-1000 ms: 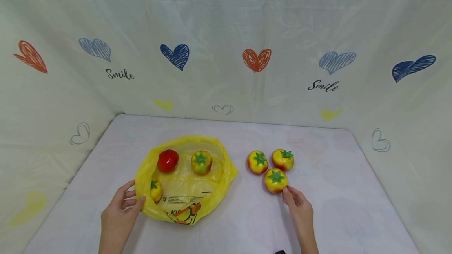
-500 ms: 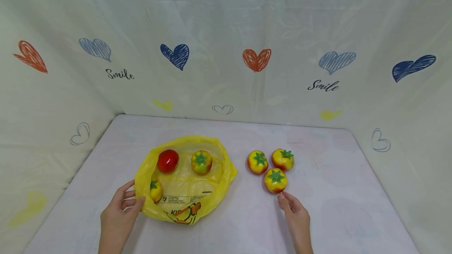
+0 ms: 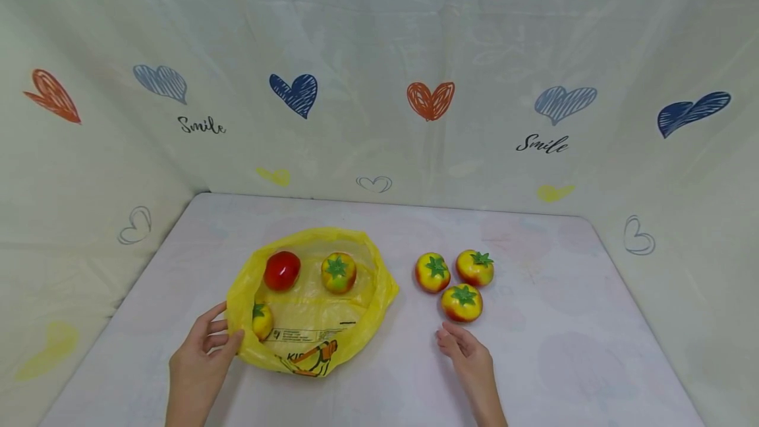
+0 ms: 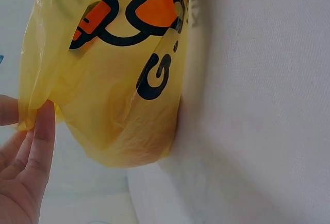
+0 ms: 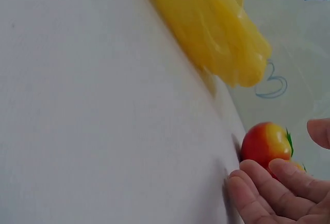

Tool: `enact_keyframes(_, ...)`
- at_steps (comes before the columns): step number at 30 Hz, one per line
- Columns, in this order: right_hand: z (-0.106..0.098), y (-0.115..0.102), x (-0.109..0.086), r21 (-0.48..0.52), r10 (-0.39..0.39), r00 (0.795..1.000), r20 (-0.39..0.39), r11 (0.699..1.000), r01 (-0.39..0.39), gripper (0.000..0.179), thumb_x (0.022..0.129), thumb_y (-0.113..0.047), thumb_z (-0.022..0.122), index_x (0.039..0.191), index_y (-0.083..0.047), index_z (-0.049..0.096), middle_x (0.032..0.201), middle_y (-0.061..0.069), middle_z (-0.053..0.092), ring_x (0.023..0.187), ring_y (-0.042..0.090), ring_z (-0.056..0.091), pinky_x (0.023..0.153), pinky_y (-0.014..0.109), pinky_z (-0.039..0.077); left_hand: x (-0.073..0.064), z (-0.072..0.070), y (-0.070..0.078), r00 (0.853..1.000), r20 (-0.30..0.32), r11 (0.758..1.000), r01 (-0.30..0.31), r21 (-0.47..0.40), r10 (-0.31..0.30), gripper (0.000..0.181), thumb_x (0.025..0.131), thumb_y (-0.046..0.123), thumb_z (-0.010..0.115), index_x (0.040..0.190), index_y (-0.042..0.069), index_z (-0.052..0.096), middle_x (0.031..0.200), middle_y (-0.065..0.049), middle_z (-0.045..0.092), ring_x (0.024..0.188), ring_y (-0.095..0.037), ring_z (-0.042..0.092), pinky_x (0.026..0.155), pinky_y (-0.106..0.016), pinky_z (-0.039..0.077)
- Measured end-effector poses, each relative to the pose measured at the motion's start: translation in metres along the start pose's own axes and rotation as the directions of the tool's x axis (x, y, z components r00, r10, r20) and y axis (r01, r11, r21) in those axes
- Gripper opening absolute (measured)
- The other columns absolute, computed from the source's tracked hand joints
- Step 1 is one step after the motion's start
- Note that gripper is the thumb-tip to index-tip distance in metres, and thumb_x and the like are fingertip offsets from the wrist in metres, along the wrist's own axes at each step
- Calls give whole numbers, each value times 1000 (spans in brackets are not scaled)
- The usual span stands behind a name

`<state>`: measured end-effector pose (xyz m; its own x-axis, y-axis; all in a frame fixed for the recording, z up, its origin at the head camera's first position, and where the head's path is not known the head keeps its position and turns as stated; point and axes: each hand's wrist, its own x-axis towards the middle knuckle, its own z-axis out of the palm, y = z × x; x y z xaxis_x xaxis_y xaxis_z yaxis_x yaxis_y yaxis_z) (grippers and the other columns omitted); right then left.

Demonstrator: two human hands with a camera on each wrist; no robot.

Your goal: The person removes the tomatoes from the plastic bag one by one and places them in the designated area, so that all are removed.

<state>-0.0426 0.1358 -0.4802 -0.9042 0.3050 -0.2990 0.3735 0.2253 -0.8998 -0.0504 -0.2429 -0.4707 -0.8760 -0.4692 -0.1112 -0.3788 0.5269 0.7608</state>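
In the head view my left hand (image 3: 198, 361) pinches the left rim of an opened yellow plastic bag (image 3: 308, 312). Thumb and fingers have the thin film between them in the left wrist view. Inside the bag lie a red ball-like fruit (image 3: 282, 271), a yellow-green toy tomato (image 3: 338, 273) with a green leafy top, and another toy tomato (image 3: 262, 321) partly hidden by the rim. My right hand (image 3: 471, 354) holds nothing, its thumb apart from its fingers. Just beyond its fingertips sits the front tomato (image 3: 462, 303), with two more tomatoes (image 3: 433, 273) (image 3: 475, 269) close behind.
Everything stands on a pale table (image 3: 557, 321) with rounded far corners. A white curtain (image 3: 367, 31) printed with hearts and "Smile" hangs around the back and sides. The bag's right corner points toward the tomato group.
My right hand has drawn away from the front tomato and moved left. That tomato has tilted and shifted slightly. My left hand keeps its hold on the bag.
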Motion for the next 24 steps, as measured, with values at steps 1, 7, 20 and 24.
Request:
enact_keyframes(1,3,-2,0,-4,-6,1000,13,1000,6,43,90,-33,61,118,0,61,103,11,69,88,15,65,79,23,56,1,1,-3,1000,-7,1000,3,11,-3,62,83,30,70,138,27,42,114,-8,57,83,-11,58,54,-19,54)
enact_keyframes(7,16,-20,-1,-50,-68,996,65,996,71,41,88,-39,61,116,-9,63,108,5,68,94,15,62,87,32,54,-1,0,4,1000,-5,1000,4,13,-4,61,83,26,70,138,22,43,114,-11,56,86,-16,59,59,-27,57)
enact_keyframes(20,36,-63,3,134,-286,933,217,956,262,38,84,-26,69,117,-8,61,113,11,65,99,16,62,85,16,52,-10,-5,19,1000,-21,1000,-6,20,6,59,83,18,70,136,17,44,112,-13,57,86,-19,59,61,-32,58)
enact_keyframes(24,42,-76,5,134,-332,910,247,942,308,40,83,-28,69,117,-9,61,113,8,64,100,17,61,87,17,51,-18,-11,35,1000,-15,1000,5,24,-5,57,85,14,68,136,14,44,112,-16,57,88,-21,59,63,-31,58)
